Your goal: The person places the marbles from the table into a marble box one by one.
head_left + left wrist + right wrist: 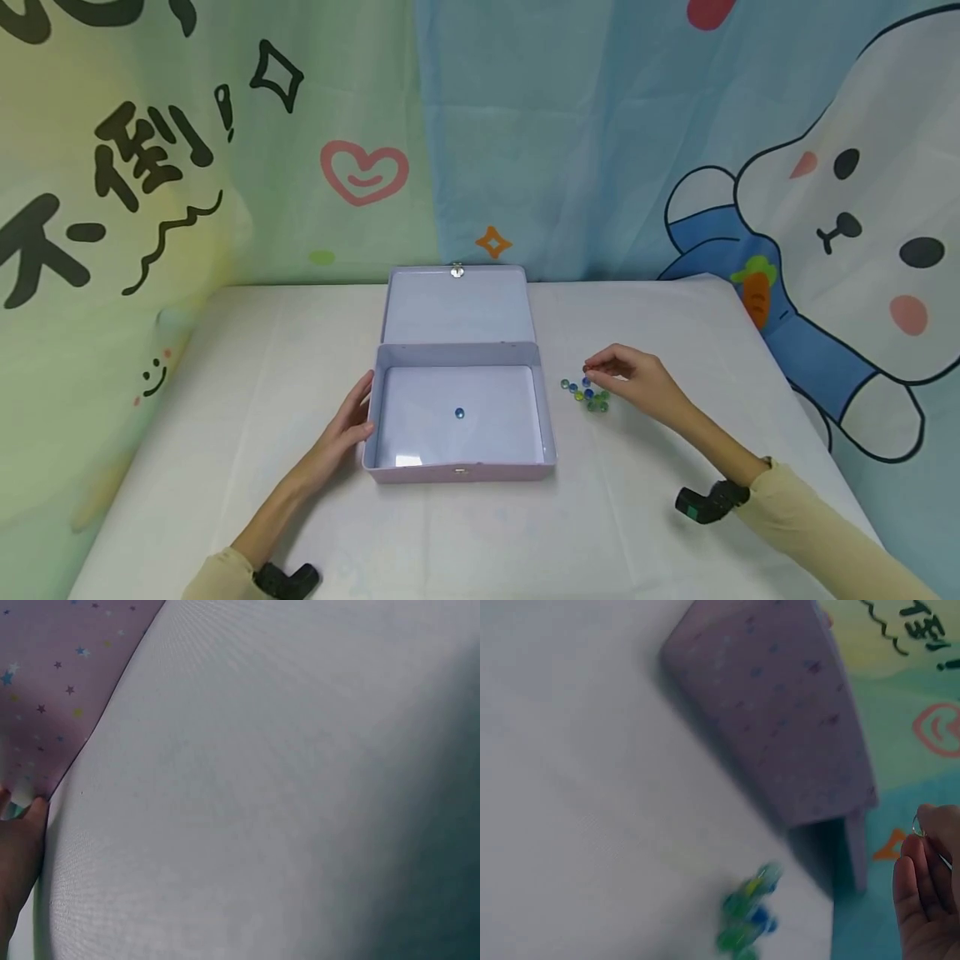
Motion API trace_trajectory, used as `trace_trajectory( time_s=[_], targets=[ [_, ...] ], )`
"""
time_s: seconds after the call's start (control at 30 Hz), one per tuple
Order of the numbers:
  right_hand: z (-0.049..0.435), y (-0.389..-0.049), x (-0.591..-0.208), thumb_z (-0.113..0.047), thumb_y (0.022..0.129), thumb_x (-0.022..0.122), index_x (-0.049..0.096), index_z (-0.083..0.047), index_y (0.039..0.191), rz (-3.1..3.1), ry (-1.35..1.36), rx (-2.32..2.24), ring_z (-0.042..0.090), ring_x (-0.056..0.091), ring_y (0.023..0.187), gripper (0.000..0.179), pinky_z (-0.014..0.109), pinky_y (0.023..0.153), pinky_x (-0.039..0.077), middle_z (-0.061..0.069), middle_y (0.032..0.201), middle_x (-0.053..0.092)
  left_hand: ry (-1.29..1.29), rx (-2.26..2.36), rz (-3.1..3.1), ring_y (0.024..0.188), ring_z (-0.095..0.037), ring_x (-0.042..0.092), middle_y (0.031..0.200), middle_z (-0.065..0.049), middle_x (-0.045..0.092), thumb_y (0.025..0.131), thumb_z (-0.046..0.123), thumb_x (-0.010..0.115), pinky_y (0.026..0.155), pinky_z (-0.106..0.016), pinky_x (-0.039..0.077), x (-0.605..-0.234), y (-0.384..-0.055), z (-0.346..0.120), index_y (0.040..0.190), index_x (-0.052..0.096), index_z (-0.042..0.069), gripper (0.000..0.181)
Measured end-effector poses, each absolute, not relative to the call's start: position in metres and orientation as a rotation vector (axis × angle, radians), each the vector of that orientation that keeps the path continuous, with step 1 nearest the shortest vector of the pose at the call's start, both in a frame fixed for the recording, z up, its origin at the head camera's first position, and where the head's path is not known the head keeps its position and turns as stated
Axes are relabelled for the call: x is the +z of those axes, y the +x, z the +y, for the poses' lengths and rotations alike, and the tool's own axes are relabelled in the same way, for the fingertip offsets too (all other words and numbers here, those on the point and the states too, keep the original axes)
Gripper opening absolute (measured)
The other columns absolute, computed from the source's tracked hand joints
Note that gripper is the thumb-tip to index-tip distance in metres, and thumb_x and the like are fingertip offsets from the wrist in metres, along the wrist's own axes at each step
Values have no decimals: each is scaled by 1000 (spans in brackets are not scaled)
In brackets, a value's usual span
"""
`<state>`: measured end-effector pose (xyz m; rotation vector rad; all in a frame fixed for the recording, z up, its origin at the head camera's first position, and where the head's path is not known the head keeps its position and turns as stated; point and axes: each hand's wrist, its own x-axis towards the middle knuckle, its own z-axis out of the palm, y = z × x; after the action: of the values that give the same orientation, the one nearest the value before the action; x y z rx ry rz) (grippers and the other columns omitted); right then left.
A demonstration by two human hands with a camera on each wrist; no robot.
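Note:
A lidded box [459, 473] stands open on the table, its lid [457, 304] tipped up at the back; its outside is pinkish purple with small stars. Inside lies one blue marble [460, 413]. Against the box's left wall rests my left hand [341, 433], fingers stretched along the side and thumb at the rim; the left wrist view catches part of this hand [21, 855] at the starry wall. To the right of the box, my right hand [633, 379] pinches a small glass marble [918, 825] between thumb and fingertips, above a cluster of green and blue marbles [597, 403].
A white cloth covers the table [480, 542]. Behind it hangs a printed curtain [517, 150] with a cartoon rabbit and a heart. Each wrist carries a black camera, such as the right one [708, 502].

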<state>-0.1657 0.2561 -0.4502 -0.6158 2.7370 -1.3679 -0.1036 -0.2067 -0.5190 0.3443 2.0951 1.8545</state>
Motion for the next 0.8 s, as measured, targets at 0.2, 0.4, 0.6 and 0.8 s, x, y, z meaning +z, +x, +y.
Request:
trace_trajectory(
  time_s=[0.2,0.4,0.6,0.8],
  targets=[
    [213,-174,-430,-18,92,66,66,-6,108,2567,-551,-1501,1,64,89,21,13,80,52,13,108,69,348,1855,2098,149,-47,3,165,-12,-2,99,17,40,112,-68,11,-518,-104,-207,156,6,32,68],
    [173,-183,-415,-15,91,67,67,-5,108,2409,-646,-1555,9,65,91,19,18,80,54,12,107,69,340,1866,2083,149,-46,3,165,-11,-2,99,18,41,113,-67,10,-520,-105,-206,156,6,33,68],
    [141,-198,-408,-15,89,69,68,-8,105,2311,-733,-1515,12,66,90,17,21,79,55,7,104,70,329,1861,2087,149,-46,4,165,-10,-1,99,18,41,113,-68,11,-520,-105,-206,156,7,35,68],
    [110,-213,-404,-14,89,70,69,-8,103,2250,-778,-1486,14,66,92,15,22,83,54,8,103,71,323,1857,2093,149,-47,5,165,-10,-1,99,20,42,113,-69,11,-521,-105,-206,156,7,35,68]
  ],
)
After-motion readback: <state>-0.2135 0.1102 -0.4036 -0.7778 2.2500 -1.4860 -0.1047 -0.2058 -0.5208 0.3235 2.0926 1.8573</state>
